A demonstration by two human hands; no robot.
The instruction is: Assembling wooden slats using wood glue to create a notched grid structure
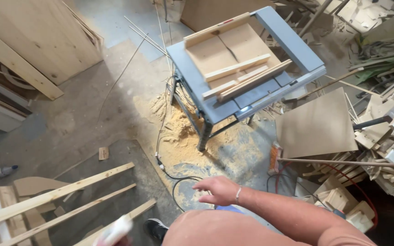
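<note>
Bottle (pixel 115 231), white and blurred, sits at the bottom frame edge above the floor slats (pixel 64 200); its grip cannot be told. Right hand (pixel 219 190) hangs open, empty; the cable (pixel 178 177) underfoot could trip.

Single view: head-worn camera, angled steeply down and forward from standing height over the wearer's own right arm and right hand (pixel 217 190). Near field takes in the floor at the feet; farther off, table saw (pixel 245 68) in the upper centre, seen from above.
</note>
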